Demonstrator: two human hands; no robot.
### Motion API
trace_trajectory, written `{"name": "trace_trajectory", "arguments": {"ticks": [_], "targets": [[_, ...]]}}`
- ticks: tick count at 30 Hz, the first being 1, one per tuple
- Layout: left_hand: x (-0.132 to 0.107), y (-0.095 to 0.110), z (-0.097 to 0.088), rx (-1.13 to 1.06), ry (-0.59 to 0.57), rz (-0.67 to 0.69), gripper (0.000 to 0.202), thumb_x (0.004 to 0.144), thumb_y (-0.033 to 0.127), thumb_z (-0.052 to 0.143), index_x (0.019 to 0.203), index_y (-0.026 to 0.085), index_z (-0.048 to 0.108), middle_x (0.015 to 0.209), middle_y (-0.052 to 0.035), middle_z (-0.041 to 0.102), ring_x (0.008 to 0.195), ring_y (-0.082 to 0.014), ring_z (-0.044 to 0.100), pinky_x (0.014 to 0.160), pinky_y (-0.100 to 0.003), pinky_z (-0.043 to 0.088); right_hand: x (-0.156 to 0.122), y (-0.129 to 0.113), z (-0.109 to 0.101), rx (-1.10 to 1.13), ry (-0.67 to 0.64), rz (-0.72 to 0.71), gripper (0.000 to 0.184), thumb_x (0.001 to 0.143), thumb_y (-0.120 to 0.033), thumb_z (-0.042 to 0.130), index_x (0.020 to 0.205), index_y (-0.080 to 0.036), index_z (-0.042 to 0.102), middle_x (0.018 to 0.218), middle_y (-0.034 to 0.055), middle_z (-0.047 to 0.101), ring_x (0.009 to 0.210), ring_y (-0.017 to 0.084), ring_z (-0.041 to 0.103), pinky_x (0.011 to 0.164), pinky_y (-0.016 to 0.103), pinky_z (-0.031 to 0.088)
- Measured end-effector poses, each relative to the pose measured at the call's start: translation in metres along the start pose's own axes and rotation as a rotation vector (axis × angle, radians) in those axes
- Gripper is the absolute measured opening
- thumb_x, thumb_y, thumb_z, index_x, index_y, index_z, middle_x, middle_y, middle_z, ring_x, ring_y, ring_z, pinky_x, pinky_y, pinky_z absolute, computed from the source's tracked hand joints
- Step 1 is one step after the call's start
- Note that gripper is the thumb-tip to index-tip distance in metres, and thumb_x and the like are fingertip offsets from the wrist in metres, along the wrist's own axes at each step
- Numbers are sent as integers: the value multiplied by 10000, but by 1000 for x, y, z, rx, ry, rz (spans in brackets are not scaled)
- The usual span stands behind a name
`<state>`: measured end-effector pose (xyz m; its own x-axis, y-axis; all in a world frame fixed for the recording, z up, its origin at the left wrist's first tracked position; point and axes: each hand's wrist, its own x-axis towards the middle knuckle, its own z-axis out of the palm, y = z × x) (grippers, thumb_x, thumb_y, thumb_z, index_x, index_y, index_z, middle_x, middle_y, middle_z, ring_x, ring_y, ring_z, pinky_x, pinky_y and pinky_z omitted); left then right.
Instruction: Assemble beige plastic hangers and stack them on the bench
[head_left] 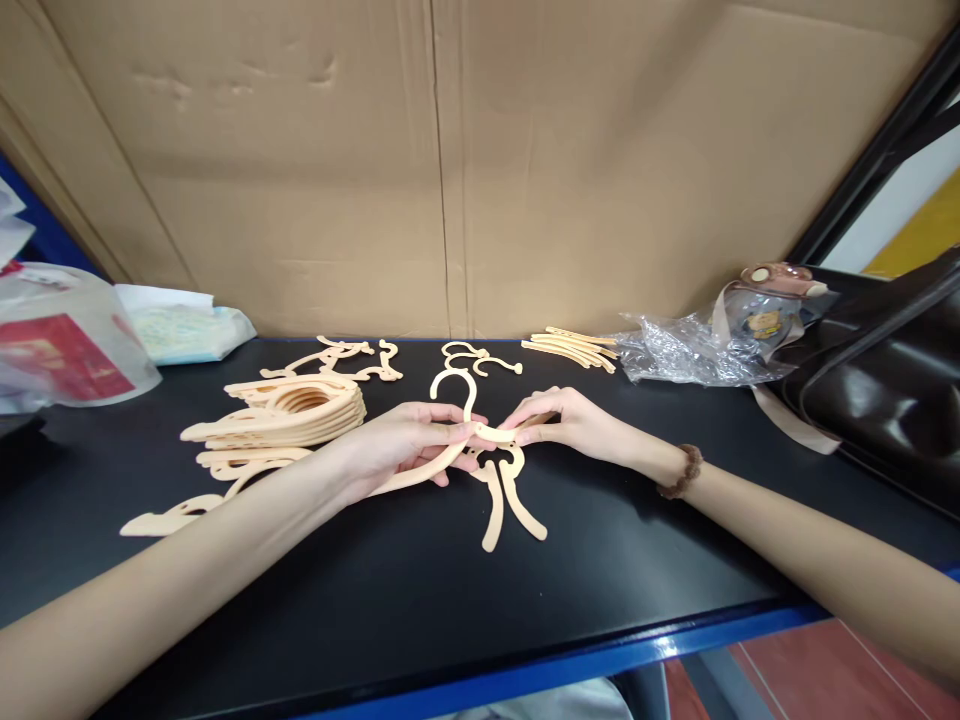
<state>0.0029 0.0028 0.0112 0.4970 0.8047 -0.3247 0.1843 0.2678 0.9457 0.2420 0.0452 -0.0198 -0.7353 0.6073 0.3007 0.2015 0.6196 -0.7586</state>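
My left hand (397, 445) is closed on a cream plastic clothes hanger (470, 400), near the base of its hook. The hook points up, and one curved arm of the hanger runs down to the left under my wrist. My right hand (562, 422), fingers pinched, grips a short curved hanger arm piece (496, 434) whose left end meets the hanger at my left fingertips. Whether the two are joined I cannot tell. Just below the hands, loose hanger parts (523, 505) lie on the black table (420, 610). My fingers partly cover the joint.
A stack of cream hangers (292, 415) lies at left. Behind are loose hook parts (480, 355), more hanger pieces (330, 360) and several thin strips (574, 348). Crumpled clear plastic (675, 350) and a dark bag (892, 370) lie right; a wipes pack (195, 330) sits back left. Cardboard (450, 170) walls the back.
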Motion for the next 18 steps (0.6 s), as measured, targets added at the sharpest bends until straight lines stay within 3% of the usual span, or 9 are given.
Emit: {"name": "trace_trajectory", "arguments": {"ticks": [8, 18], "targets": [[0, -1, 4, 87, 84, 2, 306, 776, 388, 691, 988, 169, 724, 1242, -112, 625, 924, -219, 682, 583, -208, 470, 0, -8, -3, -196, -12, -93, 202, 882, -328, 623, 1033, -232, 719, 895, 8, 724, 790, 143, 624, 779, 269, 439], [-3, 3, 9, 114, 104, -13, 374, 850, 376, 624, 1174, 191, 642, 1124, -90, 688, 959, -188, 665, 675, -205, 483, 0, -11, -6, -267, -22, -86, 223, 899, -354, 594, 1044, -236, 715, 870, 4, 721, 774, 141, 617, 767, 265, 429]]}}
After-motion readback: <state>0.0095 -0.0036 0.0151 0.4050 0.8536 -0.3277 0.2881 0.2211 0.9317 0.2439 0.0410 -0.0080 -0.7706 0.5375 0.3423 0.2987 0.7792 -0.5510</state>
